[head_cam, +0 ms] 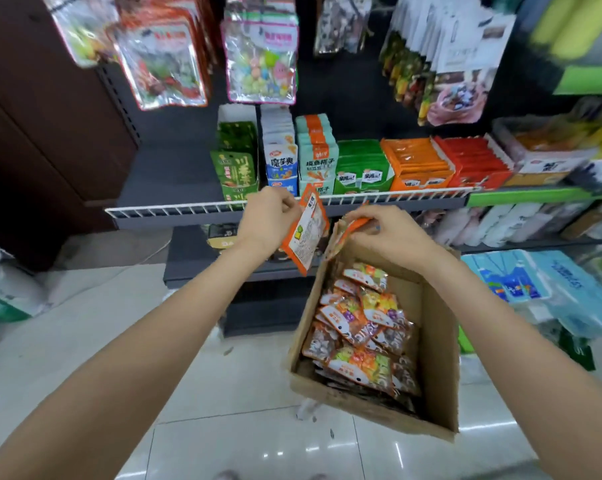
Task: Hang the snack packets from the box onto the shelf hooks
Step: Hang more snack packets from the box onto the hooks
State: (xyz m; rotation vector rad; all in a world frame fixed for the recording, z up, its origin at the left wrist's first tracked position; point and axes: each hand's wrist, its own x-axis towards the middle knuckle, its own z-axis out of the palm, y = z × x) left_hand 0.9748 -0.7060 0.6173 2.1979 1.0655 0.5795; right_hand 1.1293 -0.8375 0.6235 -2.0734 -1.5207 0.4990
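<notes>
Hands both pinch: left hand [268,220] an orange packet [306,233], right hand [389,230] another packet [348,228] above the box [434,341].

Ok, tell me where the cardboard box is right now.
In the head view, the cardboard box sits lower right of centre, below the right hand, in front of the white wire shelf rail.

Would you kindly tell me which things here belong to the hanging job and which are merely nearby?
Job:
- orange snack packet held by the left hand
- second orange packet pinched by the right hand
- brown cardboard box with loose packets inside

Nearby:
- green boxed snacks on the grey shelf
- pink candy bags already hanging
- blue tissue packs
</notes>
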